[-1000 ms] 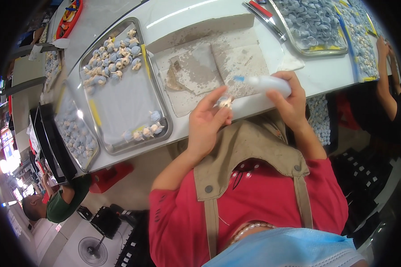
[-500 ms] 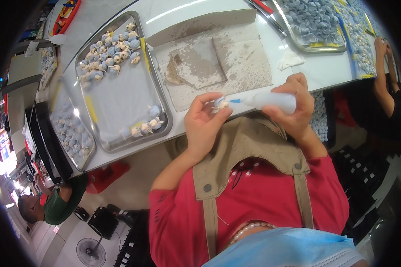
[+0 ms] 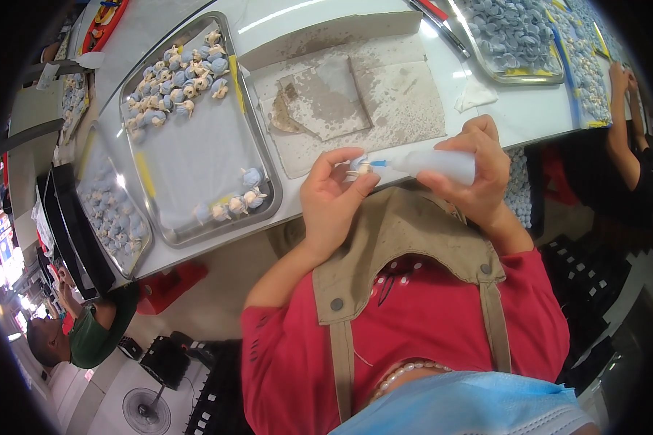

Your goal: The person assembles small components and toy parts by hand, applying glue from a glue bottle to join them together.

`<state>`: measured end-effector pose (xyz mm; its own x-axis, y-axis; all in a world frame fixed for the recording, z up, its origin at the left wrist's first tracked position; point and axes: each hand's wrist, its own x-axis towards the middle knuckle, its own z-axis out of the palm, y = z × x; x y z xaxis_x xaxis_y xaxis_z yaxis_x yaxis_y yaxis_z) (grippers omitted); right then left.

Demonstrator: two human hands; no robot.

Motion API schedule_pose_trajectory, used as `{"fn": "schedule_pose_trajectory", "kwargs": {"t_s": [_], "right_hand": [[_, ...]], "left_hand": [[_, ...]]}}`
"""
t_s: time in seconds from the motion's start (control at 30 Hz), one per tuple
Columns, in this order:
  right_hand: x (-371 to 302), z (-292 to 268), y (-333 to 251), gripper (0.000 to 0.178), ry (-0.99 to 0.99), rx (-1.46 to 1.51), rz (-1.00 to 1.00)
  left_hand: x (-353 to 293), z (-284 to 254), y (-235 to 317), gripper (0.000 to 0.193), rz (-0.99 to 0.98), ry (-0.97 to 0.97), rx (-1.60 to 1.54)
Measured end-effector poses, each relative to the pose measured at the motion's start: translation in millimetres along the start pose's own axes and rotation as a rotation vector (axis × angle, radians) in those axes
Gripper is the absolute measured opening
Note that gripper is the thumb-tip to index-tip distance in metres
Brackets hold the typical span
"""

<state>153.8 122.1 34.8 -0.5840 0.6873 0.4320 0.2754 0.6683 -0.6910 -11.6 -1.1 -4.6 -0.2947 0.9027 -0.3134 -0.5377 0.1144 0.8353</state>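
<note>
Between the thumb and fingers of my left hand point(image 3: 335, 190) is a small blue-and-cream figurine point(image 3: 360, 167), partly hidden by the fingertips. My right hand point(image 3: 479, 163) wraps round a translucent squeeze bottle point(image 3: 446, 166) lying nearly level. Its blue nozzle tip point(image 3: 379, 164) points left and reaches the figurine; whether it touches cannot be made out. To the left, a metal tray point(image 3: 274, 196) lined with pale paper carries many similar figurines point(image 3: 178, 83) grouped at its far end, and several more along its near edge.
Beyond my hands lies a stained cardboard piece point(image 3: 406, 109) with a raised back flap. A white tissue point(image 3: 476, 95) and another tray point(image 3: 526, 78) of blue-grey parts are at the right. Another tray point(image 3: 116, 217) stands far left. A co-worker's arms point(image 3: 624, 138) show at the right edge.
The bottle and my right hand have shifted slightly left, bringing the nozzle closer over the figurine. My left hand stays nearly still. The view has moved a little.
</note>
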Motion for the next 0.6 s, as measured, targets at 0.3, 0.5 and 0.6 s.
{"fn": "schedule_pose_trajectory", "kwargs": {"t_s": [0.3,0.5,0.6], "right_hand": [[2.9,-5.6,4.2,0.032,-0.009,0.010,-0.023],[0.3,-7.8,9.8,0.029,0.023,0.063,0.051],[-2.6,-9.5,10.1,0.028,0.035,0.089,0.101]], "left_hand": [[5.2,7.0,-0.1,0.035,-0.013,0.008,0.005],[7.1,5.8,-2.8,0.034,-0.034,0.036,-0.016],[6.2,4.6,-5.6,0.033,-0.027,0.028,-0.017]]}}
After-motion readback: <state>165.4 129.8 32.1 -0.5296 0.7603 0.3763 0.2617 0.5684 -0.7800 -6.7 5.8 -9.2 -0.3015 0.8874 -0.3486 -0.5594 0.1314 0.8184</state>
